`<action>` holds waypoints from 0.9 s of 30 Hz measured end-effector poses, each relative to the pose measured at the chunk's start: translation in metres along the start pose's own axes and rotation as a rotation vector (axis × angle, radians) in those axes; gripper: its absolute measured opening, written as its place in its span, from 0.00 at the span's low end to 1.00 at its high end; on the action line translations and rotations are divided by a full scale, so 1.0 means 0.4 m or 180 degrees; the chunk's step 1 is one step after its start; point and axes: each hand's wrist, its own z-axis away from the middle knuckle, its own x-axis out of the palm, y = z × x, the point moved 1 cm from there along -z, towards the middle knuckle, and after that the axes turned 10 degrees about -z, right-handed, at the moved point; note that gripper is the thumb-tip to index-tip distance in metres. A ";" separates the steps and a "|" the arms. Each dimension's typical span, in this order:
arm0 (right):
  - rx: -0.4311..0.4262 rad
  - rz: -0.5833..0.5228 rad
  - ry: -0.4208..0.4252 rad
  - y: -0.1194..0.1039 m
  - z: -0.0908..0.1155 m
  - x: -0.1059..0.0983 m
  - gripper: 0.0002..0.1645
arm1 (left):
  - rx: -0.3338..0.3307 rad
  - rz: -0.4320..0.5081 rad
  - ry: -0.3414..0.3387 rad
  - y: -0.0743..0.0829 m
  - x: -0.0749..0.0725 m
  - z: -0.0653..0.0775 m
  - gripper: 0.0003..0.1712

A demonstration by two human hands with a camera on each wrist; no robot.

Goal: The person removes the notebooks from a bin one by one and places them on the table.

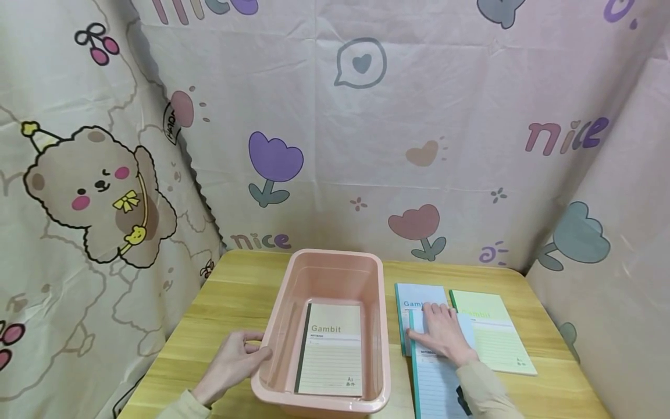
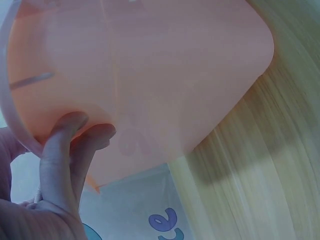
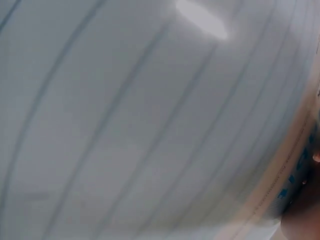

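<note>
A pink plastic bin [image 1: 384,349] stands on the table, and a cream notebook [image 1: 335,355] with a dark spine lies inside it. My left hand [image 1: 235,361] grips the bin's left rim; in the left wrist view two fingers [image 2: 60,160] show against the bin wall. To the right of the bin, my right hand [image 1: 445,333] holds a light-blue notebook [image 1: 437,387] near its top, thumb at the teal spine. This notebook overlaps a second blue notebook [image 1: 421,294] in the head view. Its lined cover [image 3: 130,115] fills most of the right wrist view.
A pale green notebook [image 1: 505,337] lies at the right, partly hidden by the held one. The wooden table [image 1: 235,291] is bordered by printed curtains [image 1: 335,145] at the back and both sides.
</note>
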 end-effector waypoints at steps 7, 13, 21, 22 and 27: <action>-0.0038 0.0011 -0.0017 -0.005 -0.005 0.031 0.40 | 0.0029 -0.0011 -0.0008 -0.004 0.001 -0.003 0.31; 0.0068 0.0024 -0.0131 -0.001 -0.009 0.049 0.43 | 0.0018 -0.0064 0.0039 -0.009 0.002 -0.007 0.30; 0.0189 -0.0053 -0.0186 0.005 -0.010 0.062 0.46 | 0.0008 -0.0034 0.0033 -0.004 0.003 -0.006 0.30; 0.0215 -0.0079 -0.0173 0.006 -0.010 0.061 0.47 | 0.0011 -0.0031 0.0032 -0.004 0.003 -0.005 0.30; 0.0278 -0.0134 -0.0074 0.003 -0.013 0.052 0.50 | -0.0001 0.0006 0.0010 -0.002 0.001 -0.003 0.30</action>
